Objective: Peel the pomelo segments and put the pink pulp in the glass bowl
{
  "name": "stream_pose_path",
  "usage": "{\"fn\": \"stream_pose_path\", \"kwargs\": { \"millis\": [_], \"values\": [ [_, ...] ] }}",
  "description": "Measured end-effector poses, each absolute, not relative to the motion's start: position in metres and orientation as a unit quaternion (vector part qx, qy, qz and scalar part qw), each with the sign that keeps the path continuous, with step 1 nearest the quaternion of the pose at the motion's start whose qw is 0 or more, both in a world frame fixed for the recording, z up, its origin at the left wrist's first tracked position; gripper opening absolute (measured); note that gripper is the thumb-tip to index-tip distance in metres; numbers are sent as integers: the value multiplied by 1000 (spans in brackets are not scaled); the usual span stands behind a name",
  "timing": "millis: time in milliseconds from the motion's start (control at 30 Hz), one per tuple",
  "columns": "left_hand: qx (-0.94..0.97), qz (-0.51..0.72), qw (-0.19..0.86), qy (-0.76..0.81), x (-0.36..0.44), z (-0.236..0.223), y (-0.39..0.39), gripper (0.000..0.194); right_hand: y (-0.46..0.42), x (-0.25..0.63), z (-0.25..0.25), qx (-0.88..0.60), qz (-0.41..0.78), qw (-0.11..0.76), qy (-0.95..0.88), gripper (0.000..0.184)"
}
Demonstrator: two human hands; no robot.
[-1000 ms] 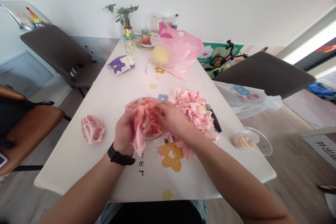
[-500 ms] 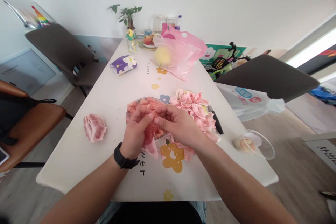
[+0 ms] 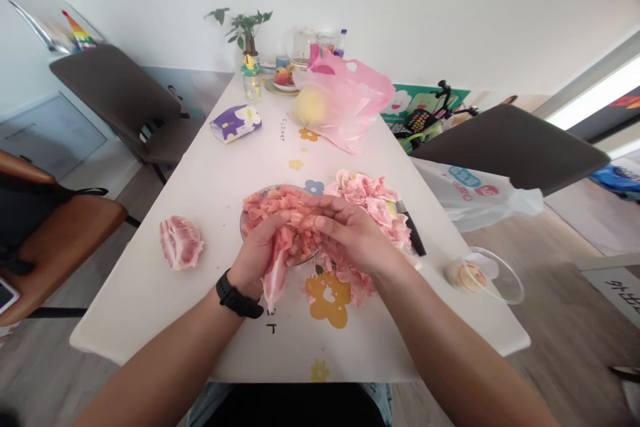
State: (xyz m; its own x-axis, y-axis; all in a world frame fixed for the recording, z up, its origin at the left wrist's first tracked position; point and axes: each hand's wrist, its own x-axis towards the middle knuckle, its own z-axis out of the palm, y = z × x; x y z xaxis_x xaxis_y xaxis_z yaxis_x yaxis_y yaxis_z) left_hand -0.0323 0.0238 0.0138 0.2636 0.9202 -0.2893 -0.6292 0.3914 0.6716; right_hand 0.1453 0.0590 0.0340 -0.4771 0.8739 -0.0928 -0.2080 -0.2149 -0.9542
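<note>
A raw pink pork strip [image 3: 274,287] dangles from the curled fingers [image 3: 280,217] of our left hand [image 3: 255,260], our right hand [image 3: 353,237] pinching it too, with a round glass plate [image 3: 244,230] just beneath the fingers.

The raw pork [image 3: 285,203] is pink marbled with white; the white tablecloth [image 3: 150,300] bears yellow flowers [image 3: 327,300] and blue flowers [image 3: 314,187]; the plastic bag [image 3: 355,103] is translucent pink; the watch strap [image 3: 237,301] is black.

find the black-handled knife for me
In the head view, the black-handled knife lies on the white table, against the right edge of the pile of raw pork slices, beyond the right hand.
</note>
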Motion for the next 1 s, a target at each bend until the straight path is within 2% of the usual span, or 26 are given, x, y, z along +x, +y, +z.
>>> {"fn": "stream_pose_path", "kwargs": {
  "millis": [100, 167, 267, 367, 467, 600, 700, 800, 867, 1000],
  "values": [
    [198, 505, 779, 315, -36, 17, 25, 32, 62, 146, 33, -329, 747, 401, -416, 35],
    [182, 527, 771, 307, -39, 18, 27, 30, 67, 146, 30, -355, 724, 418, -419, 33],
    [161, 588, 732, 303, -44, 19, 31, 21, 78, 145, 24, -451, 591, 407, -531, 25],
    [156, 627, 688, 332, -47, 21, 34, 18, 86, 141, 17, -507, 389, 325, -697, 14],
    [141, 635, 671, 356, -48, 22, 35, 17, 87, 137, 16, -458, 267, 245, -812, 23],
    [128, 630, 673, 366, -45, 22, 34, 22, 80, 137, 25, -442, 206, 198, -850, 41],
    [144, 618, 672, 381, -41, 19, 33, 25, 73, 133, 38, -460, 227, 221, -830, 37],
    [197, 602, 685, 359, -38, 16, 32, 23, 70, 124, 48, -439, 341, 278, -784, 33],
    [229, 595, 687, 348, -37, 13, 31, 28, 72, 119, 50, -407, 408, 304, -758, 29],
    [274, 580, 660, 390, -38, 11, 30, 32, 81, 120, 45, -409, 498, 317, -696, 15]
  ]
}}
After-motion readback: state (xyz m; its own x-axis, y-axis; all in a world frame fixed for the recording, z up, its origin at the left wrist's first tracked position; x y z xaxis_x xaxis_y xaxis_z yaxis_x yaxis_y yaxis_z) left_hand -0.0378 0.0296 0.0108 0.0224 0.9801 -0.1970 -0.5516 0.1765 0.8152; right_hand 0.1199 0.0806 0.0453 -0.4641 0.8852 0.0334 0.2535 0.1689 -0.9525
